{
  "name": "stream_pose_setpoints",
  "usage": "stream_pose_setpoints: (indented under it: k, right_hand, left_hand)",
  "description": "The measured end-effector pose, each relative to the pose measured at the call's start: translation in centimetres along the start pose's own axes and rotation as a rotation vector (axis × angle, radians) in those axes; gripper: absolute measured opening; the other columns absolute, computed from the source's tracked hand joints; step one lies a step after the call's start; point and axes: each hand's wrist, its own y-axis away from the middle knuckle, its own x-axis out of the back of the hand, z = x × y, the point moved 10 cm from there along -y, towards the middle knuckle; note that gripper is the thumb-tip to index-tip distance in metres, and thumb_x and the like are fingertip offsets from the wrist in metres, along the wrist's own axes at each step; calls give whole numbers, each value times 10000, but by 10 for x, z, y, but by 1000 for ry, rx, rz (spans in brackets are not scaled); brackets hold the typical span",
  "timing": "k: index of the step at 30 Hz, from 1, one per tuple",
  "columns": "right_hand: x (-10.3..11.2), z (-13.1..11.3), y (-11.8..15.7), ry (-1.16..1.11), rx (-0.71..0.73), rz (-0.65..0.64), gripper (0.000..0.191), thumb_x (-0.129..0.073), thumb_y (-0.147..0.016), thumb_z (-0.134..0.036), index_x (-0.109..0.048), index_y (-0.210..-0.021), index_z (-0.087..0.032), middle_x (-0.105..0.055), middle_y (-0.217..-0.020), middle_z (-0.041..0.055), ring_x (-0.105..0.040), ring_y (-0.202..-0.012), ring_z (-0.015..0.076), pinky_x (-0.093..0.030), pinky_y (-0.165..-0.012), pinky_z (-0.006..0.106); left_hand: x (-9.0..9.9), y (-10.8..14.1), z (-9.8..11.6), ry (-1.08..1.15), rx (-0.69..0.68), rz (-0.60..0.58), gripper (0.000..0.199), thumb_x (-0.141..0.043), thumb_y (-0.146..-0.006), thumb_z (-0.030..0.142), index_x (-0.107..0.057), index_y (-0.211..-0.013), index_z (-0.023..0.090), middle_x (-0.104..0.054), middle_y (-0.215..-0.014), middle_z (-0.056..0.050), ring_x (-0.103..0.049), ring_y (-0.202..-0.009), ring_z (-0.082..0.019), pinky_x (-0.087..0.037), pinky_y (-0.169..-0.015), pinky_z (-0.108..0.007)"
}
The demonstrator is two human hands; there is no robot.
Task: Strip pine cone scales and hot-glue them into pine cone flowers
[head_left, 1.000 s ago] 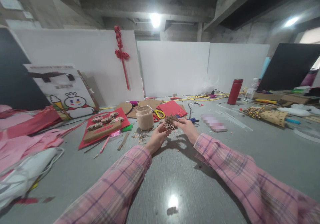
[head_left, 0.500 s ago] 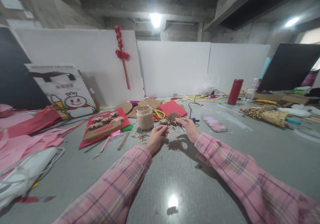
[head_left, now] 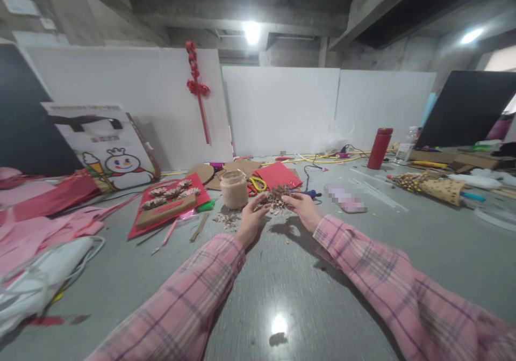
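Note:
Between my hands is a brown pine cone piece (head_left: 278, 194), its scales spread like a flower. My left hand (head_left: 252, 217) grips its left side, the fingertips partly hidden among the scales. On the right edge, the thumb and fingers of my right hand (head_left: 305, 210) pinch the same piece. A jar wrapped in tan cord (head_left: 234, 190) stands just left of my left hand, with brown crumbs (head_left: 228, 220) at its foot. Behind the pine cone lie yellow-handled scissors (head_left: 258, 182) and a red paper sheet (head_left: 278, 174). A blue-handled tool (head_left: 311, 194) is beside my right fingers.
At left, several pine cone flowers (head_left: 171, 190) and a cardboard strip (head_left: 166, 213) rest on red card. A phone (head_left: 345, 198) lies to the right. Farther right are a red flask (head_left: 379, 149), a plastic bottle (head_left: 405, 146) and a wrapped bouquet (head_left: 431, 186).
My left fingers have opened from a pinch and moved up onto the pine cone piece. My right fingers have closed in on its right side. The arms have barely moved.

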Motion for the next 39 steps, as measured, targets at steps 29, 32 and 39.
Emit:
stream_pose_setpoints:
  k: [29, 32, 39]
  right_hand:
    - [-27, -60, 43, 1028, 906, 31, 139, -552, -664, -207, -545, -800, -178, -473, -920, 64, -430, -901, 192, -332, -795, 330]
    - [-23, -57, 43, 1038, 906, 65, 151, -549, -654, -173, -548, -805, -181, -471, -929, 64, -423, -912, 195, -326, -799, 331]
    - [-18, -48, 51, 1101, 974, 130, 136, -506, -677, -154, -556, -798, -195, -466, -940, 62, -404, -912, 198, -299, -803, 343]
  left_hand:
    - [-32, 23, 42, -582, -423, -160, 435, -506, -589, 115, -479, -1010, 220, -476, -1068, -50, -441, -1002, -181, -334, -861, -329]
    - [-30, 26, 52, -619, -471, -110, 374, -483, -576, 91, -513, -927, 217, -476, -1009, -40, -436, -985, -185, -332, -858, -331]
    - [-38, 33, 64, -717, -565, -89, 127, -544, -620, 164, -562, -744, 187, -481, -883, -45, -451, -907, -183, -326, -851, -326]
